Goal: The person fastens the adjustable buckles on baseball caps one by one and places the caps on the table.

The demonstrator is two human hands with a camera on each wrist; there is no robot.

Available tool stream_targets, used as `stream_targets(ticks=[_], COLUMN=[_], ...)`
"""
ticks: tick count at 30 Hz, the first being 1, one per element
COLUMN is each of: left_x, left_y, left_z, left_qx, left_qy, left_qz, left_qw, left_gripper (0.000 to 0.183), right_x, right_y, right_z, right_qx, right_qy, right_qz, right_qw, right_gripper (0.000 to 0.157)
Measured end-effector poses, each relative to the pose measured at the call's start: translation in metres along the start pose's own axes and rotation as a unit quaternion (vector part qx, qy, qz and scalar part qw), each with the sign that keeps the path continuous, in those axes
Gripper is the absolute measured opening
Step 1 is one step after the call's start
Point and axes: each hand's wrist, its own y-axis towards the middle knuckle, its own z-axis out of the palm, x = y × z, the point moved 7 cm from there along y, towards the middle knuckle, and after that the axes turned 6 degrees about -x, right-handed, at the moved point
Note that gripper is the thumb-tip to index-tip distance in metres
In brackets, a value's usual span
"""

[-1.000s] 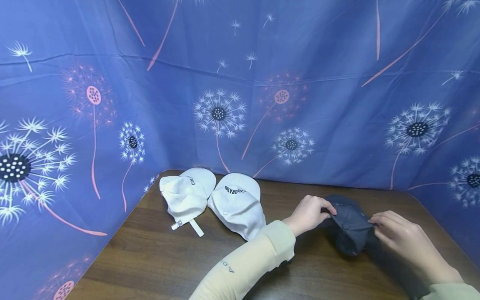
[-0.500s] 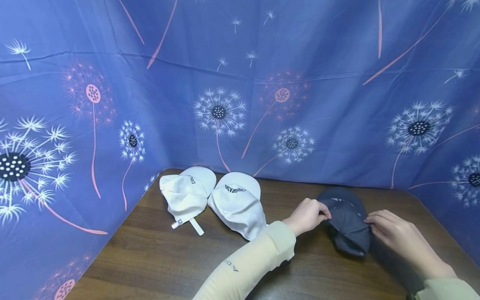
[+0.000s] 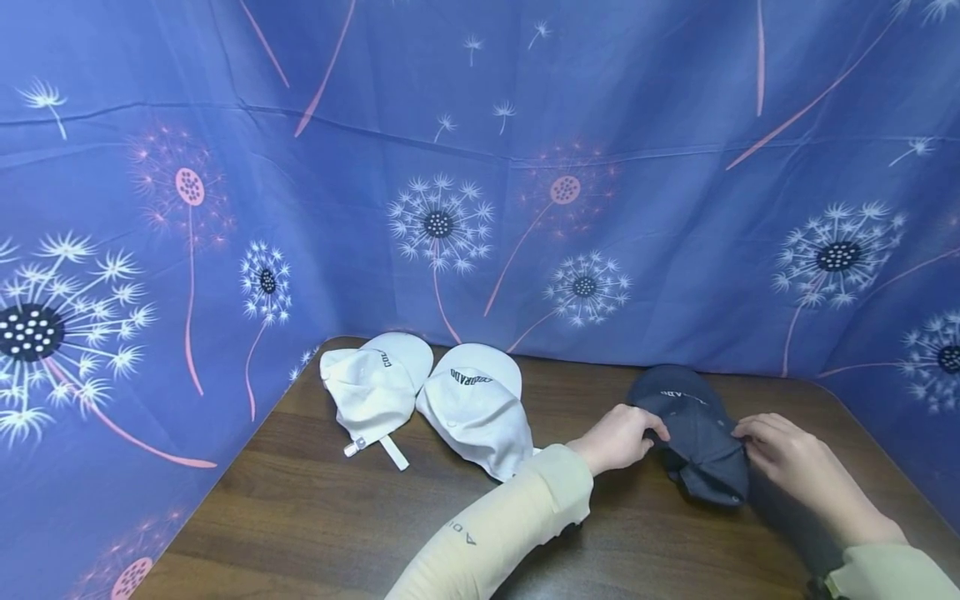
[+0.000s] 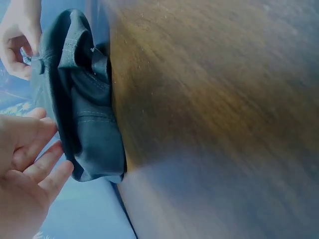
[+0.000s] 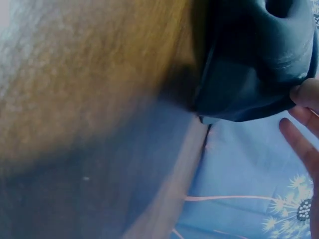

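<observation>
A dark baseball cap point(image 3: 693, 433) lies at the right side of the table, brim toward the back, with light lettering on its front. My left hand point(image 3: 621, 435) is at its left side; in the left wrist view the fingertips point(image 4: 59, 169) reach the cap's edge with the fingers fairly straight. On the other side my right hand point(image 3: 795, 462) pinches the crown's edge between thumb and fingers. The right wrist view shows the thumb point(image 5: 305, 93) against the dark fabric. The inside and rear fold of the cap point(image 4: 94, 134) face the left wrist camera.
Two white caps lettered on the front, one at the far left point(image 3: 371, 392) and one beside it point(image 3: 476, 408), lie brim to the back on the brown wooden table point(image 3: 322, 517). The left forearm passes close to the second one. A blue dandelion-print cloth point(image 3: 660, 208) hangs behind.
The dark cap has come down onto the table, its brim now flatter and toward the back and its lettering more visible. The left fingers have loosened on it; the white caps stay put.
</observation>
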Motion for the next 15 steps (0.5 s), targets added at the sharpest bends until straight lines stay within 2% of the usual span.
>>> stream_targets(ticks=[1, 2, 5, 8, 15], left_x=[0.000, 0.000, -0.001, 0.000, 0.005], left_y=[0.000, 0.000, 0.001, 0.001, -0.003], left_z=[-0.001, -0.001, -0.006, -0.014, -0.046], left_qx=[-0.001, -0.002, -0.003, -0.006, 0.007], left_qy=[0.001, 0.000, -0.013, -0.031, -0.040], left_qz=[0.003, 0.005, 0.005, 0.004, -0.006], left_qw=[1.0000, 1.0000, 0.9999, 0.9995, 0.9991], left_gripper=[0.024, 0.025, 0.025, 0.024, 0.024], right_x=[0.000, -0.001, 0.001, 0.007, 0.026], right_y=[0.000, 0.001, 0.006, 0.016, 0.050], right_z=[-0.001, -0.001, -0.002, -0.002, 0.002], right_qx=[0.007, 0.015, 0.041, 0.063, 0.096], right_qy=[0.000, -0.002, -0.001, -0.009, -0.024], right_qz=[0.011, 0.023, 0.057, 0.085, 0.124], right_qw=[1.000, 1.000, 0.998, 0.994, 0.987], right_gripper=[0.012, 0.007, 0.046, 0.048, 0.031])
